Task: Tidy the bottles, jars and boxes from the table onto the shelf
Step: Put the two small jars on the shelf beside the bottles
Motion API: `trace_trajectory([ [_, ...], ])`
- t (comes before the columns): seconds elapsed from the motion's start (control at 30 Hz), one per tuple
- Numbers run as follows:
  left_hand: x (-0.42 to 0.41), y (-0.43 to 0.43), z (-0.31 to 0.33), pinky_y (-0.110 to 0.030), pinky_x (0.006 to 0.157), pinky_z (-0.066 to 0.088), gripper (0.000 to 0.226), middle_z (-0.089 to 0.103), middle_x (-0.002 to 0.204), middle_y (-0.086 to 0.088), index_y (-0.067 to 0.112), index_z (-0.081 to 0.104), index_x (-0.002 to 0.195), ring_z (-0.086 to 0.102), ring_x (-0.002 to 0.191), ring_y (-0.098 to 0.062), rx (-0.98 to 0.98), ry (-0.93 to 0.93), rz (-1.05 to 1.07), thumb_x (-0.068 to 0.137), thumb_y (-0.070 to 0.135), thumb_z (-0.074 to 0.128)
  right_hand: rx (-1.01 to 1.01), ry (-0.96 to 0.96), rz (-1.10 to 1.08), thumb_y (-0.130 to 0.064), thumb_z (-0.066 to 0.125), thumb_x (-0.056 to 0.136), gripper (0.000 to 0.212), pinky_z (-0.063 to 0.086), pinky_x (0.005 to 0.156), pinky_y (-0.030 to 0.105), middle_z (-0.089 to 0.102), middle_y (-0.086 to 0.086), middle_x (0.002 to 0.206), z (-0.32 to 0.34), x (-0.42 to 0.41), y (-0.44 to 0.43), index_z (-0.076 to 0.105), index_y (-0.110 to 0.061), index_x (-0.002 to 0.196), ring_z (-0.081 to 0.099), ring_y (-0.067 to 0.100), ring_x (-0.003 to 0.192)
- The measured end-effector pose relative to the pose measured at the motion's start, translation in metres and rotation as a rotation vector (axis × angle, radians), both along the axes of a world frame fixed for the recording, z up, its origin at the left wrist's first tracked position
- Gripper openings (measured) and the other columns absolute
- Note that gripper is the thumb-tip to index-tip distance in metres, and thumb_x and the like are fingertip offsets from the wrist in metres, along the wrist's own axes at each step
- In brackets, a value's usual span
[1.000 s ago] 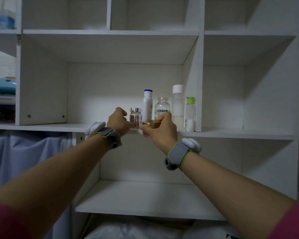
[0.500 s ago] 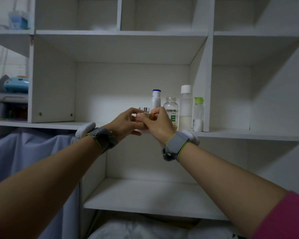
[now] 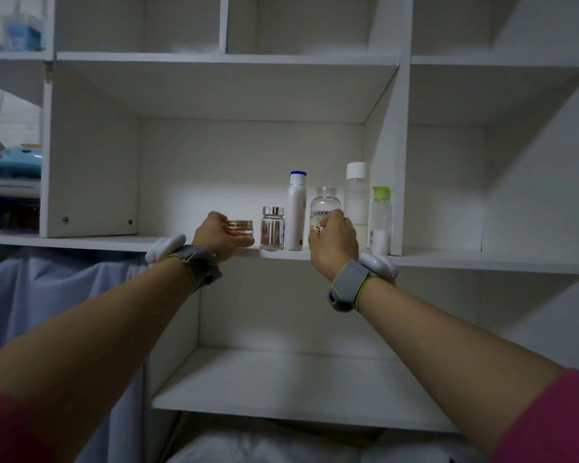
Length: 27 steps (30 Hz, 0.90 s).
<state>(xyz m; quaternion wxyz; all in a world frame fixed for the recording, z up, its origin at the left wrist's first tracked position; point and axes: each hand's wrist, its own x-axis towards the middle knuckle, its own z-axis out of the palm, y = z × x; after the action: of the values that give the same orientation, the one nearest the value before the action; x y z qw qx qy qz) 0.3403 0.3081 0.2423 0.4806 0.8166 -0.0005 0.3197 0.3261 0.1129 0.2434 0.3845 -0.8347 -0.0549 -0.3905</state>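
Here, left hand (image 3: 218,238) gripping jar (image 3: 239,229), beside clear bottle (image 3: 272,230)

Left of the silver-capped jar (image 3: 272,228), your left hand (image 3: 214,240) covers the left side of the gold-lidded jar (image 3: 241,227) it grips. Right of the silver-capped jar, your right hand (image 3: 333,243) hides the clear bottle's (image 3: 326,200) lower half. Label print unreadable; whether those fingers hold it, unclear. Far left, blue item (image 3: 20,160) too dim to identify.
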Motion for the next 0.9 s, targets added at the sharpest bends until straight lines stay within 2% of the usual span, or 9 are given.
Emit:
trace_trajectory([
  [0.17, 0.008, 0.002, -0.003, -0.034, 0.088, 0.052, 0.07, 0.063, 0.119, -0.008, 0.012, 0.043, 0.126, 0.063, 0.102, -0.024, 0.003, 0.006, 0.009, 0.071, 0.028, 0.083, 0.002, 0.045, -0.031, -0.013, 0.053, 0.093, 0.026, 0.046, 0.092, 0.04, 0.053, 0.015, 0.123, -0.003, 0.008, -0.01, 0.048, -0.004, 0.117, 0.052, 0.035, 0.111],
  [0.27, 0.015, 0.002, -0.005, -0.038, 0.089, 0.054, 0.074, 0.067, 0.114, -0.006, 0.016, 0.043, 0.124, 0.065, 0.097, -0.023, -0.009, 0.009, 0.016, 0.066, 0.033, 0.085, -0.022, 0.041, -0.059, -0.012, 0.055, 0.093, 0.022, 0.046, 0.086, 0.038, 0.056, 0.014, 0.119, -0.006, 0.013, -0.016, 0.05, -0.004, 0.114, 0.055, 0.034, 0.108],
  [0.4, 0.019, 0.002, -0.007, -0.036, 0.082, 0.055, 0.072, 0.067, 0.113, -0.006, 0.017, 0.042, 0.123, 0.066, 0.095, -0.024, 0.015, 0.024, 0.049, 0.068, 0.037, 0.084, -0.012, 0.0, -0.092, -0.009, 0.055, 0.092, 0.02, 0.045, 0.082, 0.035, 0.058, 0.013, 0.116, -0.008, 0.015, -0.02, 0.052, -0.005, 0.111, 0.056, 0.032, 0.105],
  [0.53, 0.021, 0.001, -0.008, -0.041, 0.088, 0.054, 0.074, 0.066, 0.116, -0.009, 0.017, 0.041, 0.123, 0.065, 0.097, -0.026, 0.025, 0.031, 0.055, 0.068, 0.041, 0.083, 0.065, -0.076, -0.173, -0.01, 0.058, 0.091, 0.023, 0.041, 0.078, 0.033, 0.055, 0.013, 0.119, -0.009, 0.014, -0.029, 0.05, -0.006, 0.112, 0.054, 0.032, 0.107],
  [0.9, 0.022, -0.001, -0.009, -0.043, 0.087, 0.055, 0.086, 0.065, 0.115, -0.01, 0.016, 0.038, 0.126, 0.066, 0.096, -0.026, -0.003, 0.049, 0.009, 0.061, 0.045, 0.085, 0.07, -0.006, -0.21, 0.001, 0.052, 0.091, 0.025, 0.042, 0.083, 0.034, 0.054, 0.015, 0.122, -0.007, 0.022, -0.036, 0.051, -0.004, 0.116, 0.053, 0.033, 0.111],
])
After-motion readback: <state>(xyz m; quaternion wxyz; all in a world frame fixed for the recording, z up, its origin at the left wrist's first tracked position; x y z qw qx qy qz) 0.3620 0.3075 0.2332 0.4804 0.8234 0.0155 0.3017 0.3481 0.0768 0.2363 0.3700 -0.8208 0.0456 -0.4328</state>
